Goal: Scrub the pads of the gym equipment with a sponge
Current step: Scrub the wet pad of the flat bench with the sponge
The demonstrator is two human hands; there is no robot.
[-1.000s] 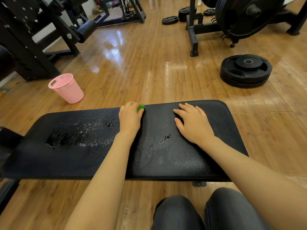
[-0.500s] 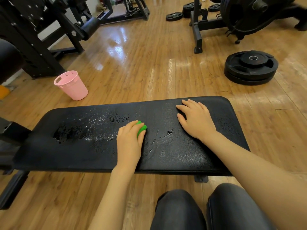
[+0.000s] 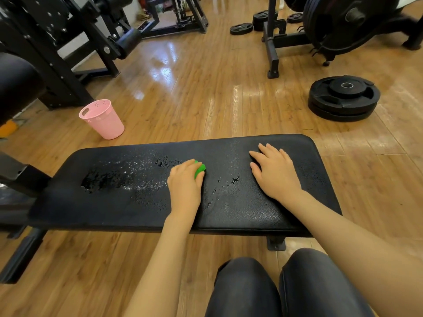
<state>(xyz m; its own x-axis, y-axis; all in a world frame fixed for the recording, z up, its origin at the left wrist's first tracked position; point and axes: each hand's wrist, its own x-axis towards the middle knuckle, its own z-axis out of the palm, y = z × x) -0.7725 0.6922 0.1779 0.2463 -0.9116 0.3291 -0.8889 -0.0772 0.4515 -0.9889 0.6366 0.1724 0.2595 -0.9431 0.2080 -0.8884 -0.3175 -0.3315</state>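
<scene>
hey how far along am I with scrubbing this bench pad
Partly done. The left half of the bench pad is wet and foamy, so it looks covered. Your left hand holds the green sponge mid-pad, while your right hand rests flat. The right end looks mostly dry and remains.

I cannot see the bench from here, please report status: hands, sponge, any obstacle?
Left hand grips green sponge on wet black padded bench. Right hand flat on pad, fingers straight. Nothing in the way.
</scene>
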